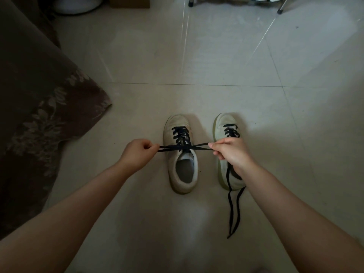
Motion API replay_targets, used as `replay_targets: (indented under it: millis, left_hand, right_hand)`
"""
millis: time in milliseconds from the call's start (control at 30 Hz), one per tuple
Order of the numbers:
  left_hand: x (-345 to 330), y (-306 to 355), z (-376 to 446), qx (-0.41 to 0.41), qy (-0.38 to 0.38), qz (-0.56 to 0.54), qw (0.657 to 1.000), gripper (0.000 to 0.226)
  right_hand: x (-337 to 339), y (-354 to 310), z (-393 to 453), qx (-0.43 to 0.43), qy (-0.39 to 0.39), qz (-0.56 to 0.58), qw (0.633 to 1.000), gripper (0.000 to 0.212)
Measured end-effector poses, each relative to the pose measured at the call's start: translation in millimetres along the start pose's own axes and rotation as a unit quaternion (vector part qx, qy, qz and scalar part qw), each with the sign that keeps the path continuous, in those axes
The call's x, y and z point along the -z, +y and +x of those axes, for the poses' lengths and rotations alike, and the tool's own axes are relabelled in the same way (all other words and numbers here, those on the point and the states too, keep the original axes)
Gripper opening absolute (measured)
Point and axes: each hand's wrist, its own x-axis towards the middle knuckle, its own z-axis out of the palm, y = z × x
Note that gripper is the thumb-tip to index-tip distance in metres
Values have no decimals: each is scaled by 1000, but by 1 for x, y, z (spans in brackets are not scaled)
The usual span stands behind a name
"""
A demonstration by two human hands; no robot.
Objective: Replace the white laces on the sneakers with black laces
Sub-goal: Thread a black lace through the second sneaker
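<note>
- The left hand (137, 152) and the right hand (230, 150) each pinch an end of the black lace (182, 148), pulled taut sideways across the left sneaker (182, 170).
- The right sneaker (223, 123) stands just beside it on the tiled floor (216, 56), its black lace ends (233, 209) trailing loose.
- No brand or writing is readable on either shoe.
- A patterned brown cloth (39, 107) lies to the left.
</note>
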Motion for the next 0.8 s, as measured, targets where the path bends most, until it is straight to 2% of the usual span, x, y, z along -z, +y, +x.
replay_targets:
  millis: [67,133,200,233,333,400,467,500,567,633,667,733,767,800]
  left_hand:
    - [4,11,-3,7,-42,-13,999,39]
    - [3,22,-10,6,-125,-85,989,37]
    - [-4,33,-23,3,-207,-144,968,36]
    - [-9,35,-29,-21,-231,-118,966,34]
    - [-21,33,-36,-112,-207,123,964,29]
    - [-17,34,-39,-121,-181,230,949,30]
    - [-9,47,-45,-136,-126,348,919,33]
    - [-6,58,-50,-163,-94,413,891,35]
    - [-9,82,-61,-246,-53,455,854,35]
    - [-25,103,-69,-305,-76,395,863,32]
    - [-39,110,-69,-298,-120,344,882,30]
    - [-75,119,-63,-183,-235,195,934,30]
    - [-95,121,-61,-94,-282,121,947,32]
    - [-114,123,-58,-13,-298,63,952,33]
  right_hand:
    - [-1,-4,-6,37,-2,-22,999,9]
    - [-8,-10,-17,77,-61,-22,995,2]
    - [-24,-12,-35,119,-120,-24,985,18]
    - [-32,-11,-43,159,-121,-60,978,21]
    - [-42,0,-59,275,-96,-233,928,21]
    - [-35,13,-63,300,-134,-286,900,23]
    - [-24,24,-65,310,-140,-237,910,20]
    - [-17,28,-64,301,-104,-188,929,17]
    - [1,36,-56,271,46,-104,956,11]
    - [26,49,-42,224,173,-92,955,10]
    - [37,56,-34,189,191,-108,957,16]
    - [55,71,-21,88,135,-131,978,36]
    - [60,77,-16,42,92,-125,987,43]
    - [62,81,-13,10,62,-119,991,47]
